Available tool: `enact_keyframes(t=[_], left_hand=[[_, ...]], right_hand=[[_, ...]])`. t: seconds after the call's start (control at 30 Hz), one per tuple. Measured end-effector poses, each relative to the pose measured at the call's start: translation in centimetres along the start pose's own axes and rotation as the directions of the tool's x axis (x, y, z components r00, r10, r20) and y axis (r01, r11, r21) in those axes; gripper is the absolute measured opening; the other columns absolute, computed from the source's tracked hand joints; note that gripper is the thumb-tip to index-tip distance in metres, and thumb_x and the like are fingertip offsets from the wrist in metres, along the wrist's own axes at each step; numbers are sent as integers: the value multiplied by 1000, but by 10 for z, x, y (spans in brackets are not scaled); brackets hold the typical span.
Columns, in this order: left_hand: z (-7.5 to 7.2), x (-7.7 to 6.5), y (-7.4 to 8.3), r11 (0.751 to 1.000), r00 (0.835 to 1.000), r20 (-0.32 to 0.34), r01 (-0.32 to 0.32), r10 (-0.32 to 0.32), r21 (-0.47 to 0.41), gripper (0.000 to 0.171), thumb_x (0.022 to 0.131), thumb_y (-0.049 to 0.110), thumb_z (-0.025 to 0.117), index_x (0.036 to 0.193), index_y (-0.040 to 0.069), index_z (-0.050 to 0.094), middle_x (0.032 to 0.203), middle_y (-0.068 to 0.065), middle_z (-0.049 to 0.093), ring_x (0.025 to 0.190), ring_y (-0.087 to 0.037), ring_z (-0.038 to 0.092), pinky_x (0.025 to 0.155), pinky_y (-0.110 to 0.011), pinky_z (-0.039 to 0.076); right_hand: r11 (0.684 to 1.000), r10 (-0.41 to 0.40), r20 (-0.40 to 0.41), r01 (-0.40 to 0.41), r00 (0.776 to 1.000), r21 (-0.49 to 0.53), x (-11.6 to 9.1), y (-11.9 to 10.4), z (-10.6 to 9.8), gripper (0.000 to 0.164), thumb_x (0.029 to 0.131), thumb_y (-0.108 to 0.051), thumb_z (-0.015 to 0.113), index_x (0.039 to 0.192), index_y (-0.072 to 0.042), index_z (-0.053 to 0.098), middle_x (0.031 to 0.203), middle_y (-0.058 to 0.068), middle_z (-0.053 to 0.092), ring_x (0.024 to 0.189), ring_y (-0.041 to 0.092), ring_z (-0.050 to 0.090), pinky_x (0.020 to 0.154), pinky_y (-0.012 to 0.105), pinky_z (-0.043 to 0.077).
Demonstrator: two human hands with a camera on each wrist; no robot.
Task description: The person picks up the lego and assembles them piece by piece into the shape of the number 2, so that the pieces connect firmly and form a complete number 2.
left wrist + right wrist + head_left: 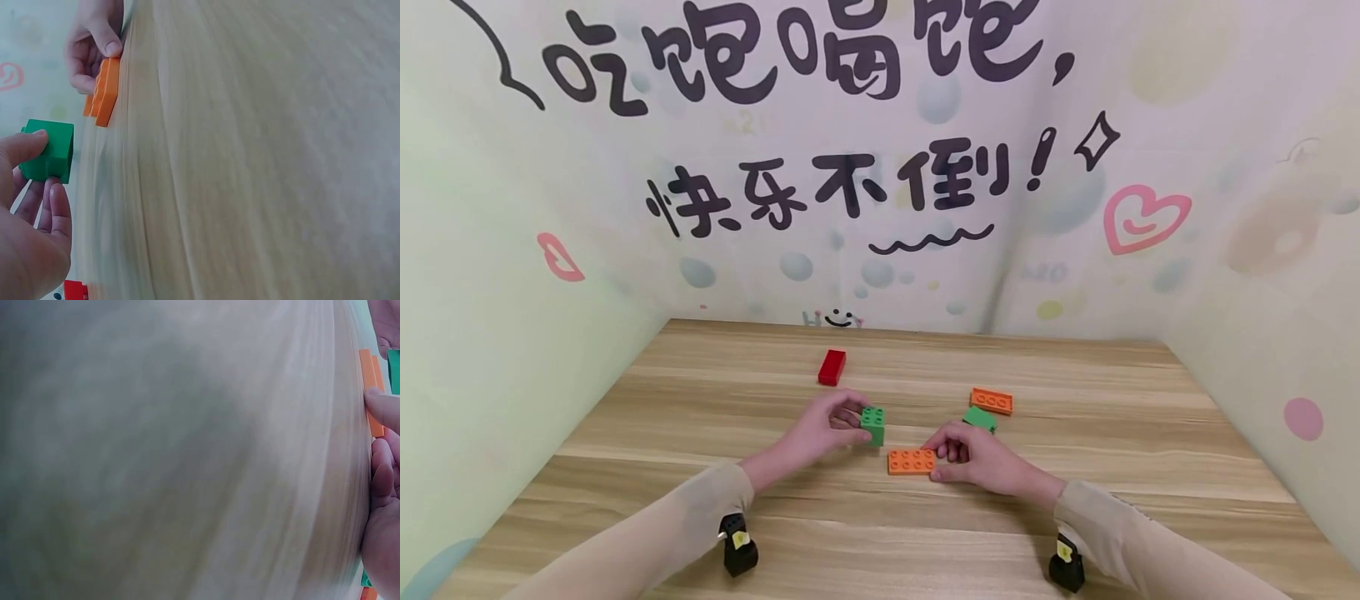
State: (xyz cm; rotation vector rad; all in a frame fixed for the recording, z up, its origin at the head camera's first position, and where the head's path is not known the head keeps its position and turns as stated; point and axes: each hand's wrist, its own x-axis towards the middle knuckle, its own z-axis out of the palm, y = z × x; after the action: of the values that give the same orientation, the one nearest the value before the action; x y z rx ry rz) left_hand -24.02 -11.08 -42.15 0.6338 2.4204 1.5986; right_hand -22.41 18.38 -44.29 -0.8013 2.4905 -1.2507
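Between thumb and fingers, my left hand [816, 433] pinches a green two-by-two building brick [873, 427], studs facing up in the head view. My right hand [985, 460] holds an orange two-by-four brick [910, 462] by its right end, with its studs up too. The two bricks are apart, the green one a little farther back and to the left. In the left wrist view the thumb lies on the side of the green brick [51, 151], and the orange brick [107, 94] is in the other hand. The right wrist view shows the orange brick [371, 394] only at its edge.
A red brick [832, 367] lies on the wooden table [715, 375] behind my left hand. Behind my right hand are a second orange brick [992, 401], its hollow underside showing, and a green piece [980, 418], partly hidden. Printed cloth walls [760, 283] border the table.
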Motion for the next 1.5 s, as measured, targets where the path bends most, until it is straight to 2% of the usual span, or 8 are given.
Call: enact_keyframes(t=[0.13,0.4,0.83,1.2,1.5], left_hand=[[7,2,-1,1000,1000,12,0,0,-18,40,84,8,77,121,3,62,113,-18,66,94,-17,62,75,-25,55],[18,3,-2,1000,1000,11,0,0,2,40,83,8,79,119,9,64,112,-11,68,94,-14,62,82,-24,54],[29,0,1,1000,997,75,-29,30,-10,38,84,8,77,119,11,64,116,-10,67,98,-17,65,82,-21,55],[34,-3,2,998,995,69,-65,65,-3,38,82,10,79,118,11,64,114,-11,67,95,-17,64,80,-21,54],[31,-5,1,997,991,112,-73,73,-3,37,92,20,70,128,13,64,119,-11,68,99,-14,64,81,-20,53]], right_hand=[[1000,-2,0,2,1000,0,0,0,0,29,86,-26,77,112,-18,67,97,5,61,83,10,50,69,18,43],[1000,-12,-1,12,1000,-4,0,1,0,29,86,-25,77,112,-17,67,96,5,61,82,8,50,69,18,43],[1000,-6,-1,6,1000,3,1,-1,1,29,86,-26,77,111,-17,67,95,5,61,82,8,50,68,18,43],[1000,-5,-5,5,1000,-4,1,0,1,28,86,-25,77,111,-17,67,95,4,60,82,9,50,68,18,43],[1000,-13,-8,12,1000,-8,0,-1,1,29,86,-25,77,111,-16,67,95,6,60,78,7,49,66,18,42]])
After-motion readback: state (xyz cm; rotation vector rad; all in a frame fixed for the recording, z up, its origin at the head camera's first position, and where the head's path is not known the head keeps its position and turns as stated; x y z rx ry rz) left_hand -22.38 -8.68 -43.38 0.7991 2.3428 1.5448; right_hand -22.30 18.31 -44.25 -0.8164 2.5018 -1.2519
